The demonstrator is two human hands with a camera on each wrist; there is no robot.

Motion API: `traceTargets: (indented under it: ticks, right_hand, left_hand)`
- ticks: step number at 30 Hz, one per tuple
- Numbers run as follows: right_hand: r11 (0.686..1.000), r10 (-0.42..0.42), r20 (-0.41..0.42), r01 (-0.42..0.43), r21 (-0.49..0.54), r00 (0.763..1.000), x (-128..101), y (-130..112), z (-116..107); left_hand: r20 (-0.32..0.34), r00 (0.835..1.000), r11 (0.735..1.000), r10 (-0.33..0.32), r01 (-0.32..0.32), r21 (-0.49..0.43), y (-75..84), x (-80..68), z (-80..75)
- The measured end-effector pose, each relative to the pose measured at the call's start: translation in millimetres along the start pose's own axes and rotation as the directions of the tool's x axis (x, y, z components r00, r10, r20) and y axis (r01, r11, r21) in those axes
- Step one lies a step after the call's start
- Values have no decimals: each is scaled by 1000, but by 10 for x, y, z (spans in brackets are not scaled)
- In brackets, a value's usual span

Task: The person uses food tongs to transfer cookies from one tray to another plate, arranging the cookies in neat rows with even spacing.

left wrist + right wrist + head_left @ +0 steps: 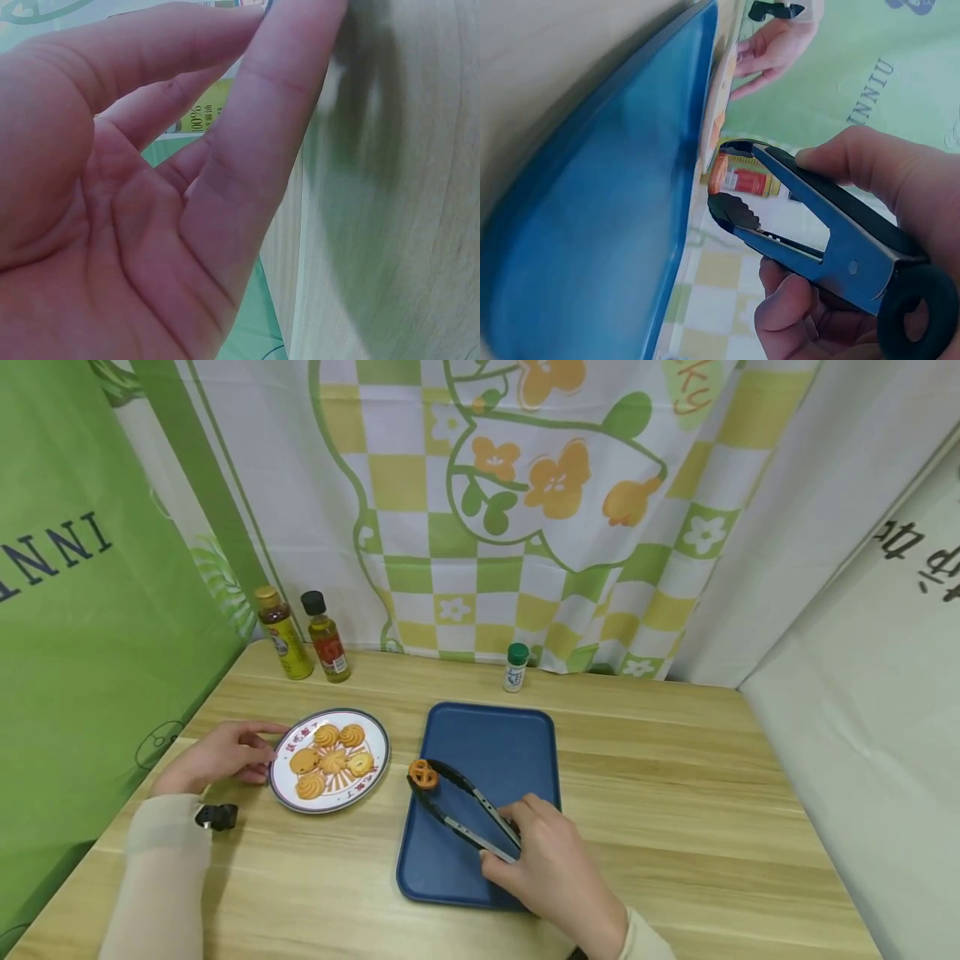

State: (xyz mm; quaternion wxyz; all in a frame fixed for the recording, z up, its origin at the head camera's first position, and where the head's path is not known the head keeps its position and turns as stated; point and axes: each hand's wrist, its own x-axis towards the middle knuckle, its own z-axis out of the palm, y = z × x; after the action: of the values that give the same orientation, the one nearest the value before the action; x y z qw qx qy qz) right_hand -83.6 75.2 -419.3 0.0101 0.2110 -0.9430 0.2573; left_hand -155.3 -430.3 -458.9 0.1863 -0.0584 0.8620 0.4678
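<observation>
My right hand [551,868] holds a pair of tongs [817,217] with black tips, the thumb on one arm and curled fingers on the other. Between the tips is a small brown pretzel [423,774], above the left edge of a blue tray [495,735]. To the left lies a round white plate [300,739] with a dark rim, bearing several golden cookies [333,762]. My left hand [225,752] is at the plate's left rim, its fingers loosely bent and touching or nearly touching it. The left wrist view shows the palm and fingers [255,127], with the fingertips cut off.
Two sauce bottles, one yellow-labelled [287,639] and one black-capped [327,643], stand at the back left. A green-capped shaker [516,667] stands behind the tray. Curtains [465,568] border the wooden table [675,810] at the back and sides.
</observation>
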Motion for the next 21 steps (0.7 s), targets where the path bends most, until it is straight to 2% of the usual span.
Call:
traceTargets:
  ticks: [3, 7, 16, 21]
  right_hand:
    - [997, -77, 2, 77, 13, 997, 58, -90, 35]
    - [989, -141, 34, 140, 40, 989, 138, -217, 91]
    - [974, -225, 50, 223, 43, 973, 395, -434, 330]
    - [973, -232, 78, 231, 26, 970, 543, -521, 451]
  left_hand:
    - [0, 1000, 1000, 3, -3, -3, 14, 2, 11]
    - [-1, 1000, 1000, 6, -6, -4, 27, 9, 17]
    - [1, 1000, 1000, 15, -15, -9, 36, -16, 7]
    - [4, 1000, 999, 23, -23, -23, 22, -31, 10]
